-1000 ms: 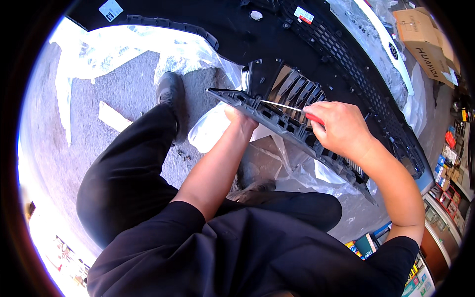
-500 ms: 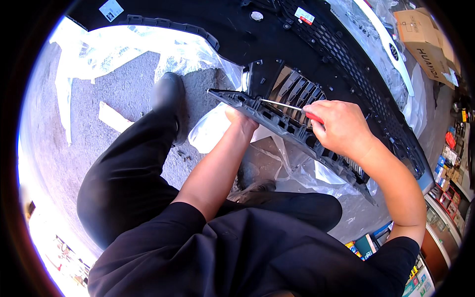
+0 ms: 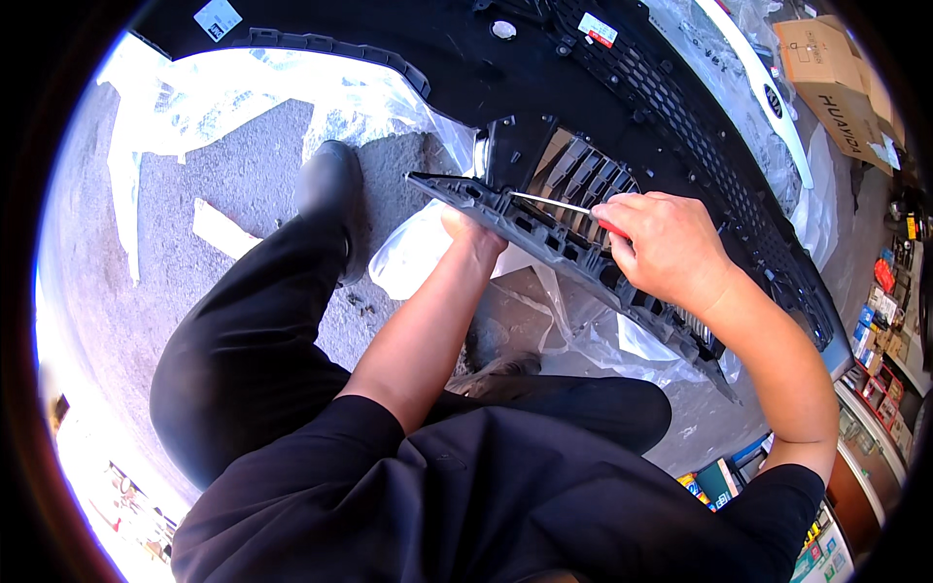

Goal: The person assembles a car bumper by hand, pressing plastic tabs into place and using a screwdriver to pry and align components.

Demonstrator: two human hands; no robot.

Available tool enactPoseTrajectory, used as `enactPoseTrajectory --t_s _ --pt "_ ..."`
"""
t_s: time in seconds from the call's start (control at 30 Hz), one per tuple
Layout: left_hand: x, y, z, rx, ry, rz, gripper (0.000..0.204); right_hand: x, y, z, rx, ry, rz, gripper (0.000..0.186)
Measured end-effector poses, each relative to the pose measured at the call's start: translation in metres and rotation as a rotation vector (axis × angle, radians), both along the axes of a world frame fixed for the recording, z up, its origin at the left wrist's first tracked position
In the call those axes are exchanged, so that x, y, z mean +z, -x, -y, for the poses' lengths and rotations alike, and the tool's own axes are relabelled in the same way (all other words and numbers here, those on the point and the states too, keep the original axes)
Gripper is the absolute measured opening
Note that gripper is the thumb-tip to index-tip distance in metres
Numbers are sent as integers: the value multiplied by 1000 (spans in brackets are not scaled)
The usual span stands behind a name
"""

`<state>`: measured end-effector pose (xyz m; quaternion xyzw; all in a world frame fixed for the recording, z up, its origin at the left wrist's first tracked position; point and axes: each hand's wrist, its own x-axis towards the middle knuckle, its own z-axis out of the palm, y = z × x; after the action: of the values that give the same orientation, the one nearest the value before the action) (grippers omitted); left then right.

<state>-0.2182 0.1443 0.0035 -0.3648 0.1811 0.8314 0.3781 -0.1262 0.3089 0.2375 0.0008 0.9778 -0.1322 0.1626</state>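
Observation:
A red-handled screwdriver is gripped in my right hand, its thin metal shaft pointing left. The tip meets the upper edge of a black plastic car grille, near the grille's left end. That long, slatted part is tilted and runs from the middle of the view down to the right. Under its left portion, my left hand supports and grips it; the fingers are hidden behind the plastic. Just beyond lies a large black car bumper, inner side up, with a honeycomb mesh along it.
Clear plastic wrap spreads over the grey floor. A cardboard box stands at the far right, beside a white curved trim piece. Shelves with small boxes line the right edge. My left shoe rests near the bumper.
My right hand and the screwdriver have shifted very slightly left, the tip staying at the grille's edge. My left hand and the grille look unmoved.

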Motion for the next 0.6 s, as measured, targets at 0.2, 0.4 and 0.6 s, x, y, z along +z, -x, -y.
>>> enactPoseTrajectory --t_s 0.2,0.4,0.6 --pt "-10 -1 -2 -63 -10 -42 89 -1 -5 -1 -12 4 -7 13" --pt "-17 -2 1 -49 -93 -65 91 -2 -4 0 -2 15 -26 13" --pt "-13 -2 1 -81 -79 -53 91 -2 -4 0 -4 -2 0 13"
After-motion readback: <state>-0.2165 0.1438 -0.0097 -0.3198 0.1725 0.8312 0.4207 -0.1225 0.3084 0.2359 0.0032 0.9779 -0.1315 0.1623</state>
